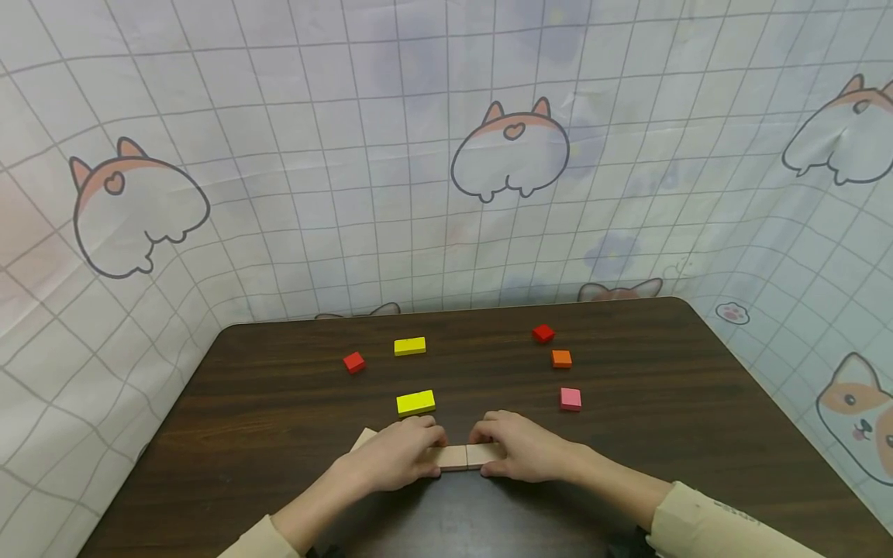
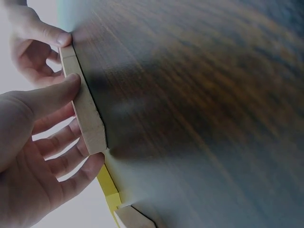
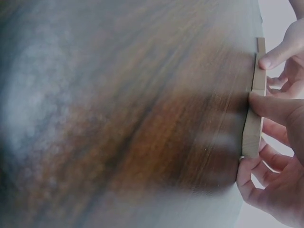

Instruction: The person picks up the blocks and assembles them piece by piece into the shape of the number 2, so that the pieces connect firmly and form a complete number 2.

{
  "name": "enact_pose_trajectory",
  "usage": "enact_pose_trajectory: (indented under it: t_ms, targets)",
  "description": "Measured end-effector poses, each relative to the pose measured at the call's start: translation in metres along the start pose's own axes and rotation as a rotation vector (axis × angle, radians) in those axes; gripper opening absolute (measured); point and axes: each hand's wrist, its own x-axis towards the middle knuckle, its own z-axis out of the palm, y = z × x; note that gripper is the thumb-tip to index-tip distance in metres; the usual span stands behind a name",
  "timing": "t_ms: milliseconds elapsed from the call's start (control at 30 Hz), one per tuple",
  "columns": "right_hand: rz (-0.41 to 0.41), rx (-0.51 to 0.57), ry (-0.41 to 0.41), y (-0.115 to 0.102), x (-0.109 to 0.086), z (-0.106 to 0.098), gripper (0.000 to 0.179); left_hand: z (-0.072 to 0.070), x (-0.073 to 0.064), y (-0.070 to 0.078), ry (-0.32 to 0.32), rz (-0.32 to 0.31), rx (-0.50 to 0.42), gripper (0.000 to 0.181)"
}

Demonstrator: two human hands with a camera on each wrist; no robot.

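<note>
Remotely, I saw left hand pinching pale rectangular wooden block, right hand pinching matching wooden block, ends touching; yellow rectangular block lay near left hand.

Dark brown is shown by the table, which is streaked with darker and lighter wood grain. Two blocks are coloured bright yellow, two others red, one block orange and one block pink. A pale, natural wood tone is seen on the light blocks (faint grain is also shown there). The white backdrop is crossed by a grid of grey lines and is tinted in places by soft bluish-purple patches. White-and-orange dogs are outlined on it in dark grey, and a paw print is padded in pink. Both sleeves are coloured cream; the right one is marked with dark print.
</note>
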Motion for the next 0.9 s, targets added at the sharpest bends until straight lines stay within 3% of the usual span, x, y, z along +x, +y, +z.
enact_pose_trajectory:
  t_ms: [900]
  targets:
    - [-0.032,-0.025,0.067,-0.0083,0.0065,0.0075,0.027,-0.0018,0.0003,-0.0001,-0.018,-0.015,-0.030,0.031]
